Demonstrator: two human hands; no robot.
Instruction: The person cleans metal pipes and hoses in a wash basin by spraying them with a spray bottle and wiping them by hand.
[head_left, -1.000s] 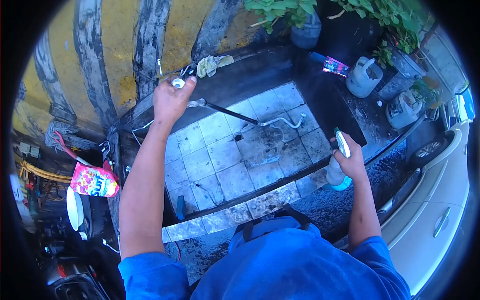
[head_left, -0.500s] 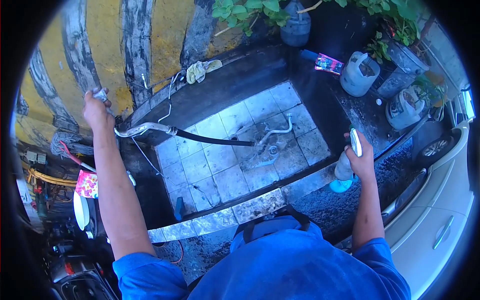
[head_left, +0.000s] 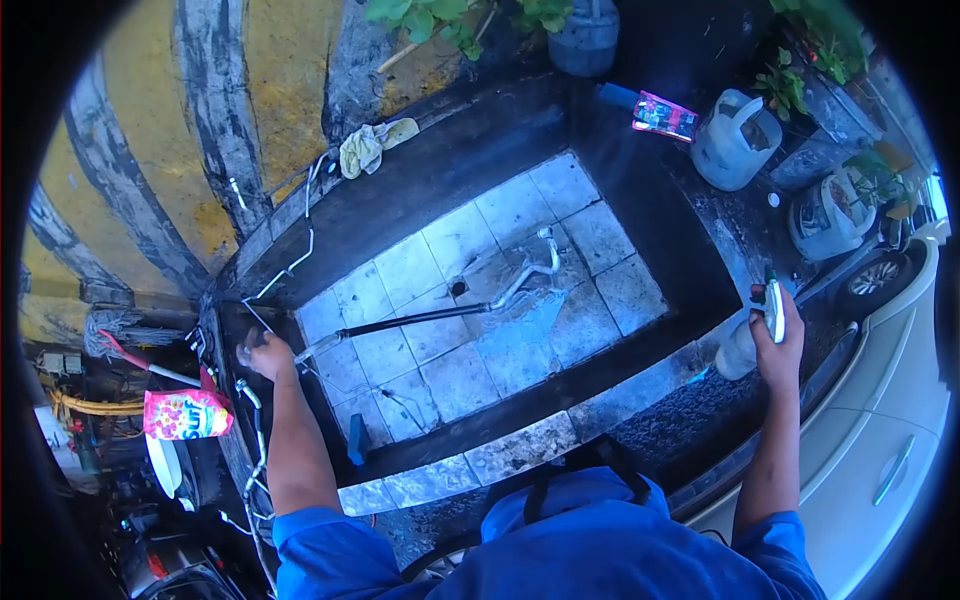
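My left hand [head_left: 268, 355], at the basin's left rim, is closed around the near end of a hose with metal pipe ends [head_left: 420, 318]; the fingers partly hide that end. The hose's black middle and bent silver far end reach across the tiled basin floor [head_left: 450, 240]. Bluish wet patches surround the far end. My right hand [head_left: 780, 325], beyond the basin's right front corner, grips a translucent spray bottle [head_left: 737, 355] with a white and green spray head.
Thin metal pipes [head_left: 300, 262] lean over the left rim, near a yellowish cloth [head_left: 362, 150]. A pink detergent packet [head_left: 188, 414] hangs at left. Another packet [head_left: 664, 117] and cut plastic jugs [head_left: 737, 140] stand at the back right. A pale car [head_left: 880, 400] is parked at right.
My left hand has come down and inward, lowering the hose towards the basin floor. My right hand has shifted right and slightly up with the spray bottle. The view has also shifted.
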